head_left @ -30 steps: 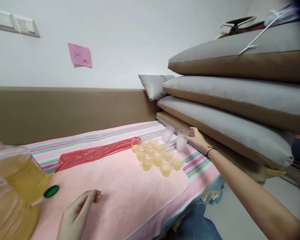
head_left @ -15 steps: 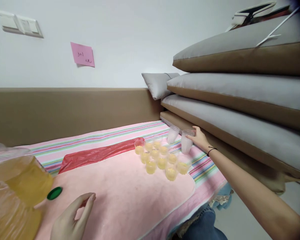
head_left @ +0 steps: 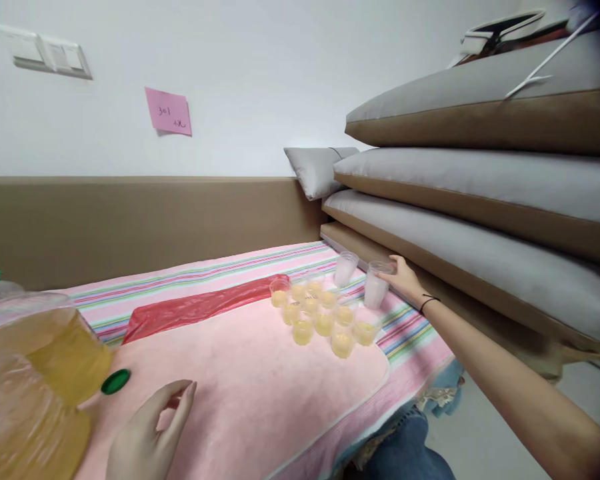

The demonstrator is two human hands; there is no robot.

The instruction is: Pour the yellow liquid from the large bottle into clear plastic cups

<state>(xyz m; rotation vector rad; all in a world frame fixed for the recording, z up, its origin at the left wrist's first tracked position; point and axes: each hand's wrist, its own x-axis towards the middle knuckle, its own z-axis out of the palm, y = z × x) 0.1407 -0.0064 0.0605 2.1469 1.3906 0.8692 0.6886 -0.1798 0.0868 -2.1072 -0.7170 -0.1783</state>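
Observation:
My right hand reaches to the far right. Its thumb and fingers are at the rim of a stack of clear plastic cups, gripping it as it stands upright. Just left of it stands a second cup stack. Several plastic cups with yellow liquid are grouped close by on the pink towel. My left hand hovers low over the towel, thumb and forefinger tips together with nothing between them. Nearest to it lies a green cap, beside a large clear container of yellow liquid.
A flattened red plastic bag lies behind the towel on a striped cloth. Stacked grey and brown cushions rise along the right. A brown padded board and a white wall stand behind.
The view has shifted slightly, so the container and cap appear a little farther right. My right hand stays at the cup stack, and my left hand keeps its pinched shape.

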